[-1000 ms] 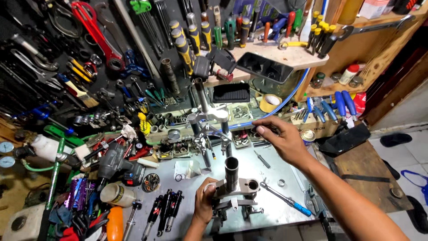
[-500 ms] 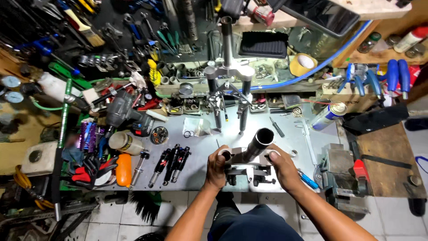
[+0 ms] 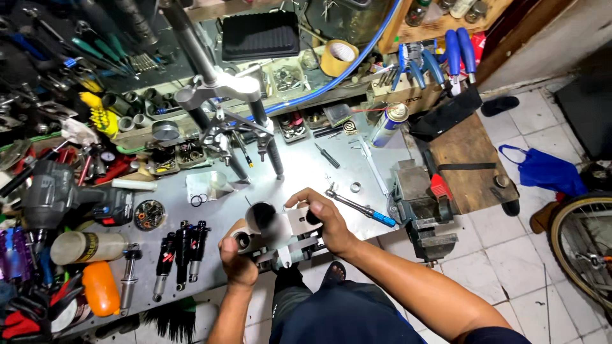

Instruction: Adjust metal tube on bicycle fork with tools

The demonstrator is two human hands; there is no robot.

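Note:
A grey bicycle fork crown with a steerer tube stands up at the front edge of the metal workbench. My left hand grips its left end, and my right hand is closed over its right end. A second suspension fork stands upright farther back on the bench. A ratchet wrench with a blue handle lies just right of my right hand.
Several black shock absorbers lie to the left, with a cordless drill, a cream bottle and an orange bottle. A bench vise, a spray can and a tape roll are to the right. Hand tools fill the back wall. A bicycle wheel stands on the tiled floor.
My right hand came back from the rear of the bench and took hold of the fork crown. My view tilted down and to the right.

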